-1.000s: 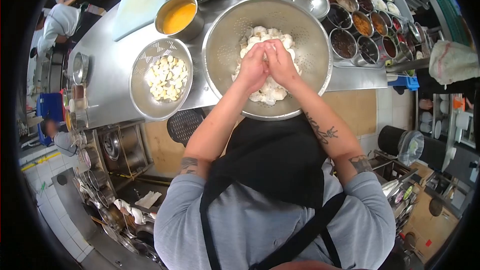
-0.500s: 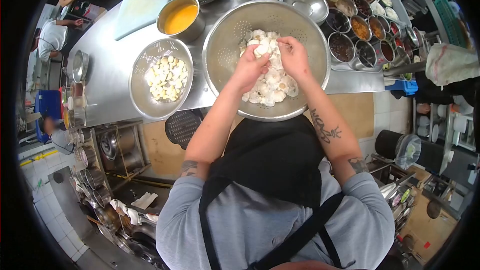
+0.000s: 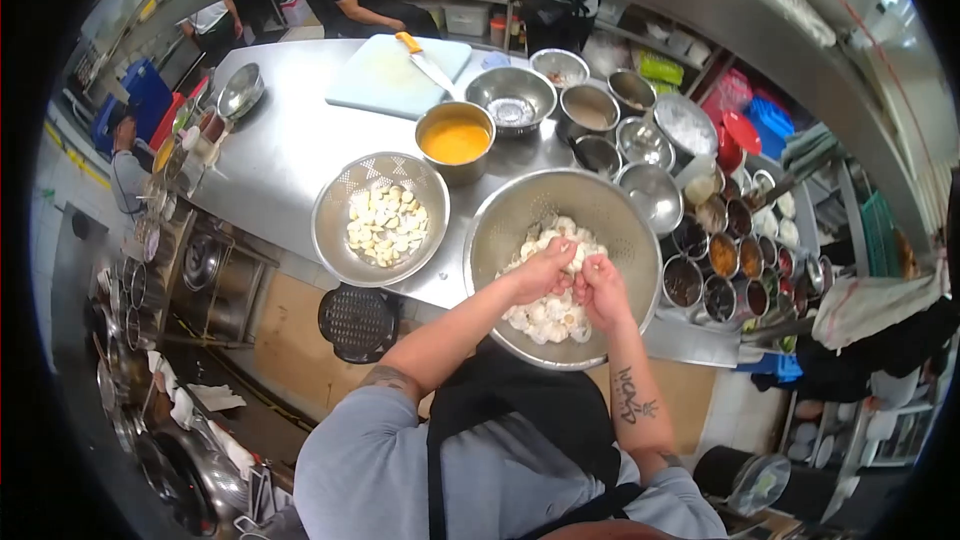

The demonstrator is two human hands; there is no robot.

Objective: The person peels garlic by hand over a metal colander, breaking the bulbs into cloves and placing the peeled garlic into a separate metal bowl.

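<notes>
Over the large perforated metal colander (image 3: 490, 240), both of my hands are close together with fingers curled in. My left hand (image 3: 543, 272) is closed around a whitish garlic bulb (image 3: 577, 258), partly hidden by the fingers. My right hand (image 3: 603, 292) pinches at the same bulb from the other side. Beneath them lies a heap of garlic bulbs and loose papery skins (image 3: 548, 320). To the left, a smaller colander (image 3: 330, 215) holds peeled garlic cloves (image 3: 385, 223).
Behind the colanders stand a pot of orange liquid (image 3: 455, 140) and several metal bowls (image 3: 511, 98). A knife (image 3: 430, 68) lies on a pale cutting board (image 3: 370, 80). Several ingredient containers (image 3: 722, 252) crowd the right. A black stool (image 3: 358, 323) is below the counter edge. Other people (image 3: 365, 10) stand across the counter.
The camera view has tilted up and shifted, so the counter appears lower. My hands have come closer together around the garlic bulb; earlier the right hand was slightly apart.
</notes>
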